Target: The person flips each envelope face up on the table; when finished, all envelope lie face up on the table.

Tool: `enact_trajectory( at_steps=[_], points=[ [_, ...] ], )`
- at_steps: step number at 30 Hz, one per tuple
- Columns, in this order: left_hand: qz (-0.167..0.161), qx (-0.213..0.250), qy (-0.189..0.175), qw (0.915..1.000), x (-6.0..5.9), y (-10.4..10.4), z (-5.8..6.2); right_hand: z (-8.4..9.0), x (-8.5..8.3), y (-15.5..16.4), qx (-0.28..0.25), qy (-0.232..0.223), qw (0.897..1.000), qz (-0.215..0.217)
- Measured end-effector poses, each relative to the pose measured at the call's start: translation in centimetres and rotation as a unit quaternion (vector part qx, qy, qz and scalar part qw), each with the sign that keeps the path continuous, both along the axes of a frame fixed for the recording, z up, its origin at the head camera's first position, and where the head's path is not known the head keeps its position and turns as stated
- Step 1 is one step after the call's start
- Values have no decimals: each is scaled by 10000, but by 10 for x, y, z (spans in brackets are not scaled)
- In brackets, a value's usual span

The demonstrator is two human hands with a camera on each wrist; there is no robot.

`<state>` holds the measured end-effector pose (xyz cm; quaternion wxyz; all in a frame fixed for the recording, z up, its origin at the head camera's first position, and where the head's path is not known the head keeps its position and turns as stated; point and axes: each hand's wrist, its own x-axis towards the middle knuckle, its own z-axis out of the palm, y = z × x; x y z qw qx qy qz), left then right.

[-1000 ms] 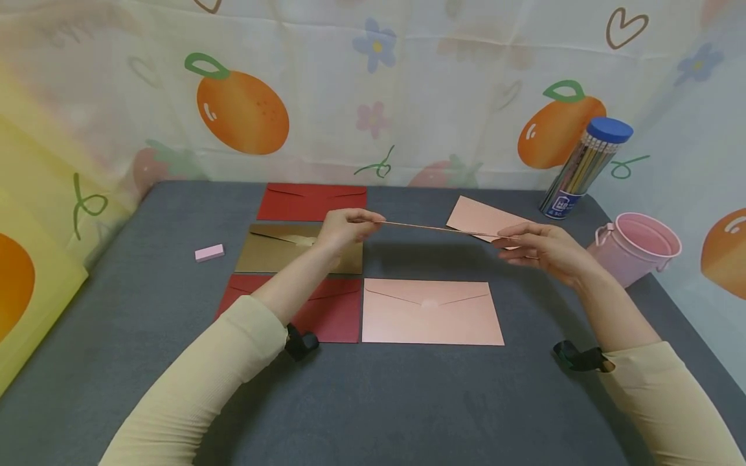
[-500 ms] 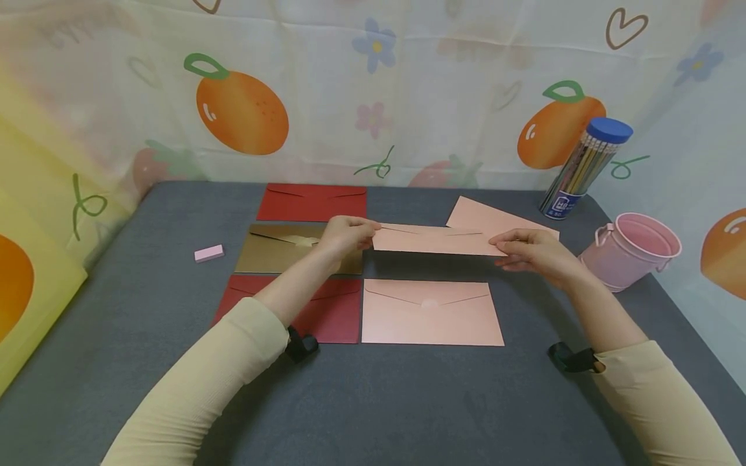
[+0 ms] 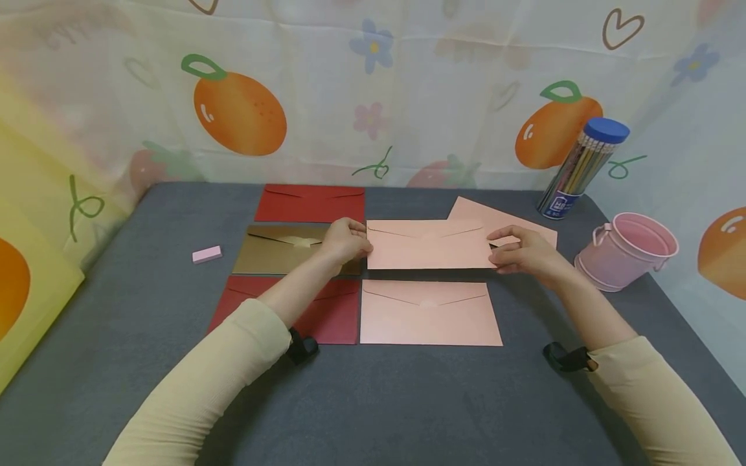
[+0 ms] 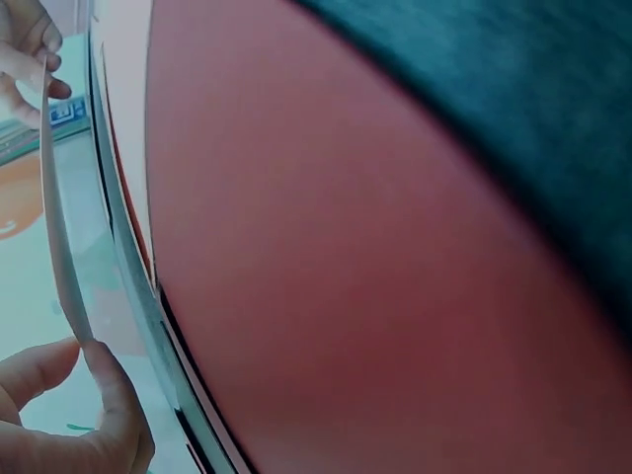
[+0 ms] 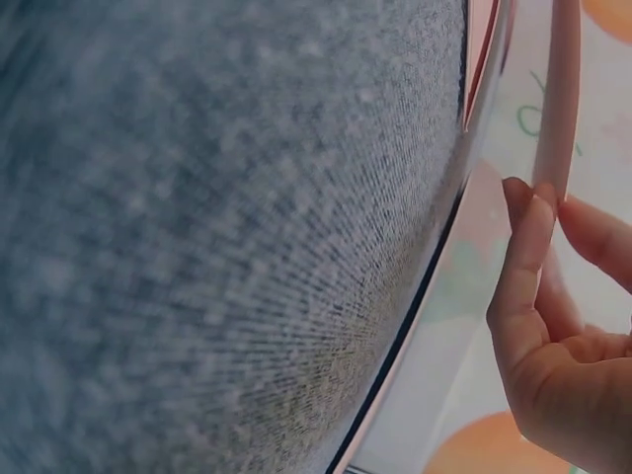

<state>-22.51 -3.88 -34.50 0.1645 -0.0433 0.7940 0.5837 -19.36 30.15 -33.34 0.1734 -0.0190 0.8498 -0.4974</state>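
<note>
A pale pink envelope [image 3: 428, 249] hangs level just above the table, its flap side up. My left hand [image 3: 345, 244] pinches its left edge between thumb and fingers, as the left wrist view shows with the envelope [image 4: 59, 227] edge-on. On the opposite edge my right hand [image 3: 527, 255] pinches it too; in the right wrist view the thumb and fingertips meet on the envelope [image 5: 561, 99]. Directly in front lies another pink envelope [image 3: 431, 327]. To the left, a gold envelope [image 3: 265, 254] sits between a bright red envelope [image 3: 309, 206] and a darker red envelope [image 3: 329, 320], partly behind my left arm.
Behind the held envelope, one more pink envelope [image 3: 474, 210] lies askew. A pink bucket [image 3: 618, 259] and a blue-capped tube of pencils [image 3: 574, 171] stand at the right. A small pink eraser-like block [image 3: 206, 254] lies at the left on the grey table [image 3: 373, 401].
The held envelope has tipped from edge-on to flap side up and come down toward the table. Both hands have lowered with it, the right one shifting slightly left.
</note>
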Motion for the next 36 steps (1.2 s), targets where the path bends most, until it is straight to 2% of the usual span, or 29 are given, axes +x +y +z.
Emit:
enact_trajectory(
  at_steps=[6, 10, 19, 36],
  points=[
    [-26, -591, 124, 9982, 2, -2, 0, -2, -1, -4, 173, -82, 9998, 14],
    [-75, -816, 91, 9966, 2, -3, 1, -3, -1, -4, 299, -198, 9992, 151],
    [-316, -683, -188, 9970, 4, -4, 1, -6, -3, -2, 254, -560, 9965, 559],
    [-466, -812, -139, 9955, 1, -3, -2, -10, -5, -3, 498, -616, 9949, 618]
  ],
)
